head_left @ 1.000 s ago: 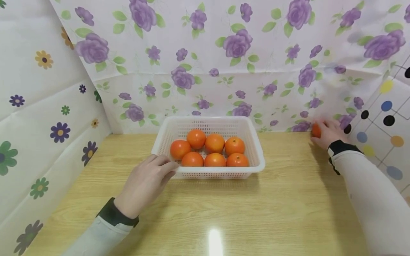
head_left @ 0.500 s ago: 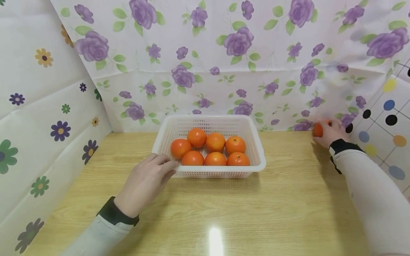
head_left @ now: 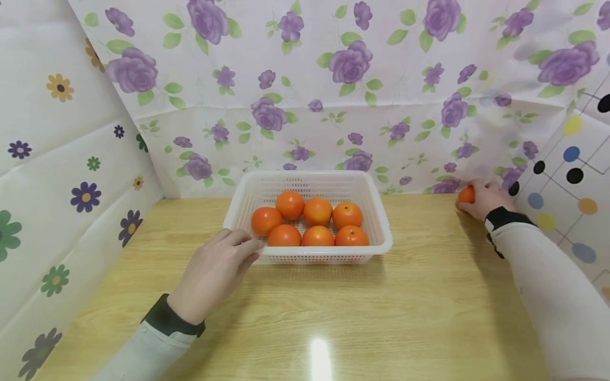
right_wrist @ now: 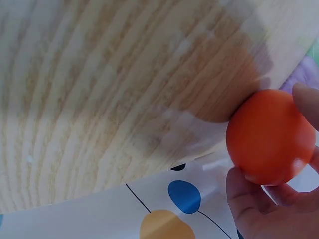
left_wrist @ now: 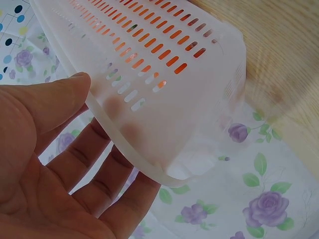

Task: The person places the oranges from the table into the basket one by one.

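A white plastic basket (head_left: 310, 251) with slotted walls stands on the table near the back, holding several oranges (head_left: 318, 211). At its front left corner, my left hand (head_left: 214, 272) pinches the rim. In the left wrist view the thumb lies on one side of the basket's rim (left_wrist: 107, 124) and the fingers on the other. Far to the right, by the back wall, my right hand (head_left: 488, 200) holds a single orange (head_left: 466, 194). The right wrist view has this orange (right_wrist: 269, 137) between thumb and curled fingers, on or just above the wood; contact is unclear.
A wooden table (head_left: 286, 312) spreads in front of the basket. Behind it rises a sheet with purple flowers (head_left: 350, 63). Patterned sheets also stand at the left (head_left: 57, 174) and the right (head_left: 572, 211), the right one close to the right hand.
Both hands keep their places, the left on the basket rim and the right around the orange. The head view shifts slightly; the oranges in the basket stay put.
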The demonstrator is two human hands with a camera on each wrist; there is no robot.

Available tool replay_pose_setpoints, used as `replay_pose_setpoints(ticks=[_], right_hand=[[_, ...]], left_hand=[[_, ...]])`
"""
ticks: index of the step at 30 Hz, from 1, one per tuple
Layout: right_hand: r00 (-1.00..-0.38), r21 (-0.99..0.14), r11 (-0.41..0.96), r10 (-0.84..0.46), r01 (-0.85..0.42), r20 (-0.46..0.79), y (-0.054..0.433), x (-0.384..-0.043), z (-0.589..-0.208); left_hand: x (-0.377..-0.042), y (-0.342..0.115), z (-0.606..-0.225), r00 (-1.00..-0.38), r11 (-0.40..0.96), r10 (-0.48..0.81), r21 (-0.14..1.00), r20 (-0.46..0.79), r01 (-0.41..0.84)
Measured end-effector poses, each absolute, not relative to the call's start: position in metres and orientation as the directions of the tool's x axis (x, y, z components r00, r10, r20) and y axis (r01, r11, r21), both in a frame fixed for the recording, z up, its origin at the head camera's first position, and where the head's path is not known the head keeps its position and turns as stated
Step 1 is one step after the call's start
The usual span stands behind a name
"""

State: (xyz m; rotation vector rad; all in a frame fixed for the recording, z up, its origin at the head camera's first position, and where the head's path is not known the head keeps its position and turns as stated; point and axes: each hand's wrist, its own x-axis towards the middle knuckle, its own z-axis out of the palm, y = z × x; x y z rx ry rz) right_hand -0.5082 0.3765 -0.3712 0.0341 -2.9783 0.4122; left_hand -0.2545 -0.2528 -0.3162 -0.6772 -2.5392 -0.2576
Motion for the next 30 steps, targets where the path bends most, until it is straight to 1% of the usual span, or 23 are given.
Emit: replay_pose_setpoints(ticks=[9, 14, 17, 21, 26, 30], right_hand=[[-0.993, -0.311, 0.95, 0.001, -0.035, 0.115, 0.369, -0.502, -0.372], [-0.994, -0.309, 0.949, -0.021, -0.053, 0.106, 0.36, -0.495, -0.371], [-0.991, -0.301, 0.948, -0.078, -0.109, 0.112, 0.353, -0.491, -0.37], [-0.976, -0.298, 0.934, -0.153, -0.194, 0.156, 0.341, -0.485, -0.363], [-0.964, -0.332, 0.91, -0.197, -0.248, 0.179, 0.316, -0.472, -0.34], [-0.94, -0.301, 0.898, -0.263, -0.321, 0.217, 0.294, -0.462, -0.323]], left_hand=[[-0.254, -0.254, -0.317, -0.765, 0.871, 0.406, 0.044, 0.5, 0.49], [-0.254, -0.254, -0.317, -0.764, 0.869, 0.411, 0.04, 0.498, 0.494], [-0.255, -0.253, -0.316, -0.759, 0.865, 0.414, 0.041, 0.502, 0.499], [-0.255, -0.254, -0.315, -0.751, 0.861, 0.415, 0.045, 0.513, 0.506], [-0.255, -0.254, -0.316, -0.744, 0.854, 0.421, 0.049, 0.519, 0.517], [-0.255, -0.254, -0.318, -0.74, 0.85, 0.423, 0.053, 0.523, 0.524]])
